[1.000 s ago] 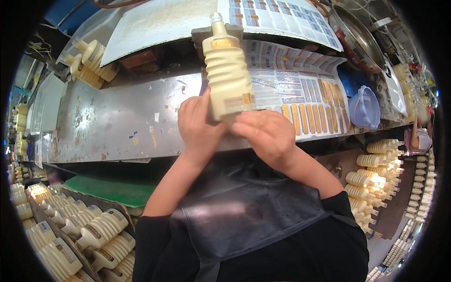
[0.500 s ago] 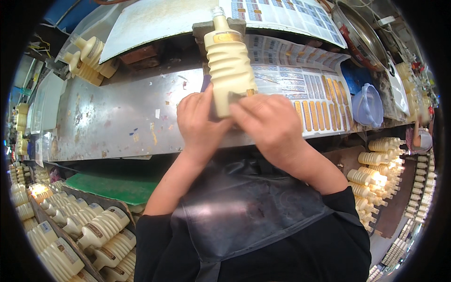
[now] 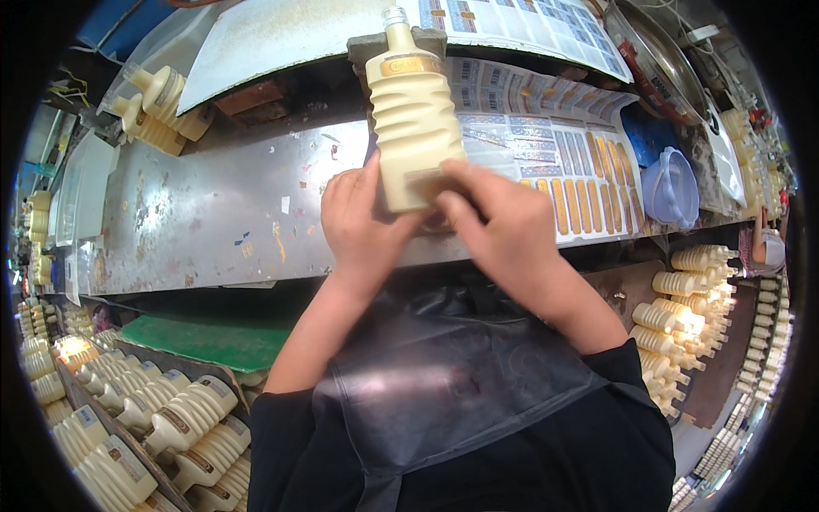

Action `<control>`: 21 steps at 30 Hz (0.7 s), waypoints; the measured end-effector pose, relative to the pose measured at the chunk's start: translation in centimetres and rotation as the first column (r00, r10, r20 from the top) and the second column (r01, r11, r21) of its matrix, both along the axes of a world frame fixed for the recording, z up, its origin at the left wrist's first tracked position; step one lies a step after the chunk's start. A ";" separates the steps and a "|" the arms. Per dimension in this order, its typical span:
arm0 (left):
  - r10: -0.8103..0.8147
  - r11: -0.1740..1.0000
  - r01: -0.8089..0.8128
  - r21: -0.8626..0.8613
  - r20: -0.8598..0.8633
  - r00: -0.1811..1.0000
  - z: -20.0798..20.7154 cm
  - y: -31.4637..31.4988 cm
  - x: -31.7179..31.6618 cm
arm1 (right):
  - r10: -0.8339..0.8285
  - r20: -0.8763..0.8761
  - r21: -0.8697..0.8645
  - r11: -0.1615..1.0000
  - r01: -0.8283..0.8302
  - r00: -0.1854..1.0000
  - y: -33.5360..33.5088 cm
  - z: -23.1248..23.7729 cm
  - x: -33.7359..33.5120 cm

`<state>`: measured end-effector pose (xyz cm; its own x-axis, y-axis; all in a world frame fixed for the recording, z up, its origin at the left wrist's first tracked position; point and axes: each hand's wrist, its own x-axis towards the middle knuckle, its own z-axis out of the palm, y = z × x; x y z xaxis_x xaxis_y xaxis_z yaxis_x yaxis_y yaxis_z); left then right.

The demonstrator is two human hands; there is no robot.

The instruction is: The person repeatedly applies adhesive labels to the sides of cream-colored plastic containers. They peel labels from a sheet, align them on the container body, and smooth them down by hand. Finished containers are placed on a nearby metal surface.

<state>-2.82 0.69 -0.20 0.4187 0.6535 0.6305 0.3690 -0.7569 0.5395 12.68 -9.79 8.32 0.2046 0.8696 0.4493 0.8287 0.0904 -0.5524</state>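
Observation:
A cream plastic bottle point(image 3: 415, 128) with wavy ribs and a gold label near its shoulder lies tilted over the steel bench, its neck resting toward a grey block support point(image 3: 362, 53). My left hand point(image 3: 354, 213) grips the bottle's lower left side and base. Against its lower front, my right hand point(image 3: 503, 209) is closed, thumb and fingers curled. A small brownish-grey flat patch point(image 3: 426, 179) shows at these fingertips. Blur hides whether it is a label or a tool. Sheets of gold and silver labels point(image 3: 580, 200) lie just right of my right hand.
More cream bottles point(image 3: 158, 102) lie at the bench's back left. Crates of bottles point(image 3: 192, 418) fill the lower left, with further bottles point(image 3: 674, 316) at right. A lilac basket point(image 3: 671, 189) stands beside the label sheets. Behind is a raised white board point(image 3: 281, 51).
My right fingers have shifted slightly up and right on the bottle's lower front. The gold piece seen by them earlier no longer shows. My left hand keeps its grip.

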 end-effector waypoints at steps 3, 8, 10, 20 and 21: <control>-0.021 0.998 0.022 -0.063 0.014 1.000 -0.2 -0.1 -0.2 | -0.307 -0.178 -0.160 0.946 0.281 0.935 0.2 -0.2 0.5; -0.033 0.994 0.033 -0.105 0.004 0.999 -0.7 0.0 -0.4 | -0.204 -0.232 -0.219 0.964 0.153 0.951 0.0 -1.2 -0.5; -0.066 0.985 0.065 -0.161 -0.001 0.998 -0.6 0.2 -0.9 | -0.246 -0.222 -0.268 0.946 0.183 0.944 -0.1 -1.2 0.3; 0.037 0.764 0.148 -0.628 0.272 0.962 -1.7 -0.2 1.1 | -0.254 -0.331 -0.257 0.951 0.172 0.909 -0.6 -3.2 0.4; 0.037 0.759 0.176 -0.627 0.312 0.950 -1.9 -0.2 1.1 | -0.305 -0.335 -0.294 0.933 0.208 0.891 -0.7 -3.3 1.1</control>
